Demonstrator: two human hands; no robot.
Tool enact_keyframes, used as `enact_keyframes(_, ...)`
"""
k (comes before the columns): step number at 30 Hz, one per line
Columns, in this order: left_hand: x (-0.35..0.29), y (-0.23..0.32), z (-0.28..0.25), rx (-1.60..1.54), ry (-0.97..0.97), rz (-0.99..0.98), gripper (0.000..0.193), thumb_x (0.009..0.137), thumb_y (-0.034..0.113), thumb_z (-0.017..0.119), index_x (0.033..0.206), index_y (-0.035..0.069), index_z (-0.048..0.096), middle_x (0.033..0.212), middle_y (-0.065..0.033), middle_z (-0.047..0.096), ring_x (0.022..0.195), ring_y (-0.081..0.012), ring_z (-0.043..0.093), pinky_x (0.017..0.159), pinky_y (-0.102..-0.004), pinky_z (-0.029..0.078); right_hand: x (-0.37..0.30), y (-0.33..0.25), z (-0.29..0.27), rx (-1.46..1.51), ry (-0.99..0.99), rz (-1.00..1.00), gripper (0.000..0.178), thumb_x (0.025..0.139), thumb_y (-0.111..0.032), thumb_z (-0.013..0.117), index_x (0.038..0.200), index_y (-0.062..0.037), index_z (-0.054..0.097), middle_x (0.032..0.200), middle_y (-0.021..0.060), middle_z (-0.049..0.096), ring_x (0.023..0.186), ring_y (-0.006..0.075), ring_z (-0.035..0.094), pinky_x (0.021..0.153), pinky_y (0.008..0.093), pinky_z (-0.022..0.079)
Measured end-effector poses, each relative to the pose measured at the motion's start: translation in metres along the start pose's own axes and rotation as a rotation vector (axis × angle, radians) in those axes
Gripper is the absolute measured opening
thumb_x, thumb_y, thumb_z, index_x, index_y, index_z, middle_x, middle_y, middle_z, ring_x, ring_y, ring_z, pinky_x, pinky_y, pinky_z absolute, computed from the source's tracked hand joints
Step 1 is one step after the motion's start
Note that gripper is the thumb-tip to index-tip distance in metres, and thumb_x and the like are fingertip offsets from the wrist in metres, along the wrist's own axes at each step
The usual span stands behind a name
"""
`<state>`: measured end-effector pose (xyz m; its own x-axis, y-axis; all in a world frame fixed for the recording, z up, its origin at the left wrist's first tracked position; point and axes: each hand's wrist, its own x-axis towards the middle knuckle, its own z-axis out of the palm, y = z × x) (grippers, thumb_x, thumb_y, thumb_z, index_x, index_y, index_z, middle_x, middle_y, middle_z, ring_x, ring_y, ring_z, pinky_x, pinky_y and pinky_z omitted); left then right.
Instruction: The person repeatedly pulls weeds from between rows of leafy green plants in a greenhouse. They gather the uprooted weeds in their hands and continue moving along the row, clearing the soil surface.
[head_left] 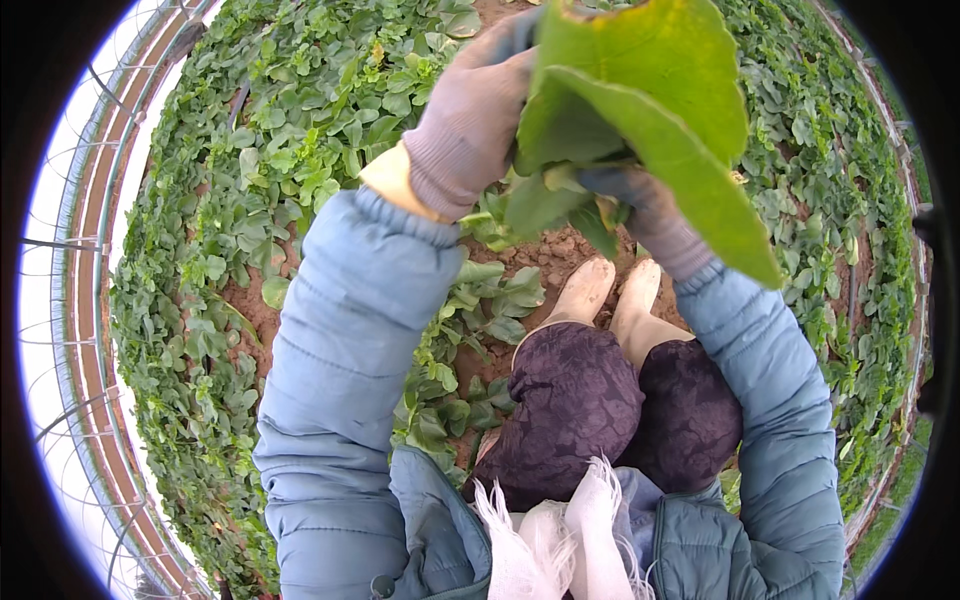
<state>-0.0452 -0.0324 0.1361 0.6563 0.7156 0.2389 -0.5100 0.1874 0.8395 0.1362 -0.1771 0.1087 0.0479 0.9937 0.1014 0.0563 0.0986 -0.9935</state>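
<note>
A bunch of large green leaves (640, 110), yellowing on the upper one, is held up in front of me. My left hand (478, 125), in a grey-purple knit glove with darker fingers, grips the bunch from its left side; the fingertips are hidden behind the leaves. Under the leaves, my right hand (655, 212) in a matching glove is closed around the lower part, where pale stems and smaller leaves stick out. A broad leaf covers part of that hand, so its exact grip on the stems is hidden.
Low leafy plants (340, 110) grow thickly all around. Brown soil (560, 250) shows between the rows near my pale boots (588, 288). A curved greenhouse frame (90, 300) runs along the left side. A white fringed scarf (545, 540) hangs at my front.
</note>
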Motion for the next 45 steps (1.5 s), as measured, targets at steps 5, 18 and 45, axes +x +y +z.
enact_keyframes(5, 0.023, -0.028, -0.028, -0.11, -0.045, -0.053, 0.038, 0.101, 0.023, 0.045, 0.134, 0.005, 0.049, 0.125, -0.0132, 0.059, 0.108, -0.0258, 0.061, 0.096, -0.0407, 0.05, 0.023, 0.033, 0.003, -0.31, -0.008, -0.444, 0.03, 0.084, -0.007, 0.062, 0.114, -0.0076, 0.067, 0.108, 0.0114, 0.067, 0.099, 0.0226, 0.063, 0.084, 0.0334, 0.051)
enact_keyframes(18, 0.006, -0.049, -0.019, 0.384, 0.211, 0.047, 0.033, 0.098, 0.02, 0.052, 0.124, 0.001, 0.057, 0.12, -0.012, 0.062, 0.103, -0.0237, 0.063, 0.089, -0.0388, 0.053, 0.031, 0.068, 0.017, 0.439, 0.137, -0.226, 0.036, 0.101, -0.025, 0.044, 0.129, -0.0029, 0.051, 0.125, 0.0142, 0.059, 0.108, 0.0269, 0.063, 0.095, 0.0439, 0.052)
enact_keyframes(45, -0.041, -0.089, 0.004, 0.704, 0.266, -0.413, 0.035, 0.086, 0.024, 0.064, 0.11, -0.001, 0.064, 0.101, -0.0132, 0.069, 0.094, -0.0231, 0.062, 0.082, -0.0332, 0.048, 0.031, 0.074, 0.005, 0.364, 0.532, 0.157, 0.031, 0.08, -0.011, 0.07, 0.11, -0.008, 0.068, 0.105, 0.0033, 0.072, 0.094, 0.0147, 0.066, 0.085, 0.0281, 0.051)
